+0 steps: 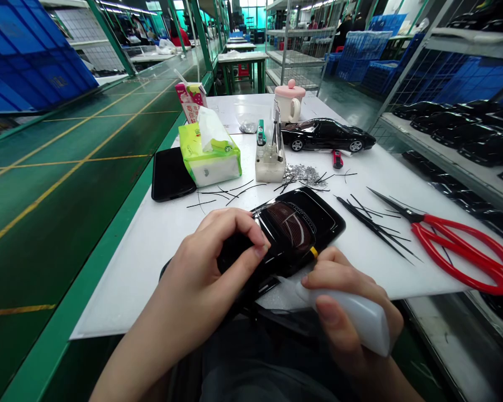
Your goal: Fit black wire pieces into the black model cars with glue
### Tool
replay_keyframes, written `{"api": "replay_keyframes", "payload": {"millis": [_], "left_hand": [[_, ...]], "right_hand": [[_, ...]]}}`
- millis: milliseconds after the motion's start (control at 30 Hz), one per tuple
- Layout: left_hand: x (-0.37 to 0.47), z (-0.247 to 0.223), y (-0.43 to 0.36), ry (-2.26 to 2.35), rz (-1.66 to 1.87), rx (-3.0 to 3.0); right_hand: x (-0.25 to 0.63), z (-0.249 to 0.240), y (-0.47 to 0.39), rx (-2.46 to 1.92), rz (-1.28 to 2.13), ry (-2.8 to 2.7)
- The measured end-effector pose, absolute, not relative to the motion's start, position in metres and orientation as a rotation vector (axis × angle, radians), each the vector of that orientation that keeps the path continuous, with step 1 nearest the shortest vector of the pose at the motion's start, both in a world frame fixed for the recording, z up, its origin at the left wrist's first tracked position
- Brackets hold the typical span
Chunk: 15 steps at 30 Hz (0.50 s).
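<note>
A glossy black model car body point(323, 215) with a dark brown louvred window lies at the table's near edge, in front of me. Over its left side, my left hand point(212, 259) has thumb and forefinger pinched together; anything between the tips is too small or hidden to tell. My right hand point(350, 274) wraps round a translucent white squeeze bottle point(366, 321), its nozzle pointing left, low beside the body. A small yellow piece point(314, 252) shows at the body's edge, close to my right fingertips.
Red-handled scissors point(461, 245) and black tweezers point(373, 229) lie right, among thin black strips. Behind are a tissue pack point(209, 153), a phone point(171, 174), a clear holder point(270, 162), a finished black model car point(329, 134) and a lidded mug point(289, 103). Shelves of car bodies point(465, 123) stand right.
</note>
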<state>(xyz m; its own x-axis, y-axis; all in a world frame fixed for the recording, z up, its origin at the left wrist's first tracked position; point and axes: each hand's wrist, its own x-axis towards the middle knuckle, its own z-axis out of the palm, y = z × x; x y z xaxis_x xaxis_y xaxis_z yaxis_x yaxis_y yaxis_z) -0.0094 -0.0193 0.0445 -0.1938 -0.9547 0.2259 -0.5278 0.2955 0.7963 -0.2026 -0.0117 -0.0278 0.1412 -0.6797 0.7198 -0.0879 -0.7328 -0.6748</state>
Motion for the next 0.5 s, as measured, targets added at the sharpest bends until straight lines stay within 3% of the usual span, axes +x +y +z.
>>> {"api": "replay_keyframes", "payload": {"millis": [500], "left_hand": [[-0.001, 0.037, -0.021, -1.875, -0.676, 1.406]], "right_hand": [[-0.214, -0.021, -0.008, -1.635, -1.815, 0.802]]}}
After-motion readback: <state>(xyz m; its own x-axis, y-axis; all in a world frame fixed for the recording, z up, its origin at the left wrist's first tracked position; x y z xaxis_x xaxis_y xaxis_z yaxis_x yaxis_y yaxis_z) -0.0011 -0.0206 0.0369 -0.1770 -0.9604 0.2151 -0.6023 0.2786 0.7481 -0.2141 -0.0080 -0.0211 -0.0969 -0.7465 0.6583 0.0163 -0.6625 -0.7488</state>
